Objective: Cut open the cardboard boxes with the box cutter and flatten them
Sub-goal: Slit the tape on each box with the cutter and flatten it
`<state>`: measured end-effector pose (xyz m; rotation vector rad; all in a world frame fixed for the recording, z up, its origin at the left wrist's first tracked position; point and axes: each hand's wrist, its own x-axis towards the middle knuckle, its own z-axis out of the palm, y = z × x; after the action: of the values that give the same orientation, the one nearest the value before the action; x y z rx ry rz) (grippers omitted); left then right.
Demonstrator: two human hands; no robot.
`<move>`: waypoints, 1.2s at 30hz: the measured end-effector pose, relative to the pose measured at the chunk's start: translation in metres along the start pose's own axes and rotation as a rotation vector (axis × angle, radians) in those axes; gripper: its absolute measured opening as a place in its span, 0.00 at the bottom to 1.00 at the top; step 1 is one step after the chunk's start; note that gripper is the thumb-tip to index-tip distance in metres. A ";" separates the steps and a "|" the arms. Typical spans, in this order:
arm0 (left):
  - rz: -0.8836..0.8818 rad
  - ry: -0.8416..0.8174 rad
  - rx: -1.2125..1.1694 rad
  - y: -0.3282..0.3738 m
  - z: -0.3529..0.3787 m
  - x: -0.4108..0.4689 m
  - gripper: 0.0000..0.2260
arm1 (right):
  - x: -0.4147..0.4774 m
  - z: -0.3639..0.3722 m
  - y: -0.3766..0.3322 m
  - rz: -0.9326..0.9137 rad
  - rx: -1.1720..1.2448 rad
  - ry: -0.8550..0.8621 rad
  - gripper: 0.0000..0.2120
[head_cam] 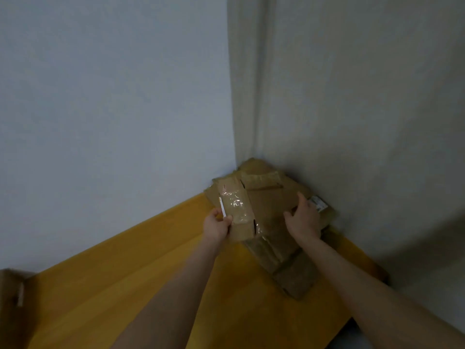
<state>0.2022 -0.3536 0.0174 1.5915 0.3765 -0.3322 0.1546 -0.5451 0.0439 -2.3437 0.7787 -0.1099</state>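
Head view: left hand (217, 222) pinches taped edge of flattened box (266, 205); right hand (303, 217) curls round opposite edge; box held over cardboard pile (292, 270) in wall corner (235, 122); box cutter unseen; risk: uneven pile lets box slide off; loose tape (235, 204) may snag

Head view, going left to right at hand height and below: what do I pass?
In order: cardboard box at the frame's edge → left hand → taped flattened box, which both hands grip → right hand → beige wall.
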 end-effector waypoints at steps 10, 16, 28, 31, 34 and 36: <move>-0.037 -0.094 0.193 0.025 0.080 0.059 0.22 | 0.040 0.014 -0.001 -0.076 -0.224 -0.074 0.33; 0.079 -0.006 0.614 0.022 0.039 0.026 0.28 | 0.015 0.026 -0.014 -0.161 -0.239 -0.107 0.32; 0.088 0.172 1.356 -0.054 -0.115 -0.116 0.29 | -0.135 0.088 -0.043 -0.505 -0.238 -0.361 0.29; 0.069 0.239 1.352 -0.064 -0.152 -0.143 0.29 | -0.166 0.099 -0.059 -0.568 -0.243 -0.399 0.29; 0.031 0.291 1.324 -0.076 -0.189 -0.167 0.29 | -0.194 0.113 -0.077 -0.620 -0.262 -0.419 0.28; 0.021 0.302 1.316 -0.086 -0.215 -0.179 0.28 | -0.215 0.126 -0.089 -0.646 -0.277 -0.436 0.28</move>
<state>0.0001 -0.1420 0.0296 2.9536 0.3840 -0.3354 0.0579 -0.2994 0.0261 -2.6588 -0.1989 0.2427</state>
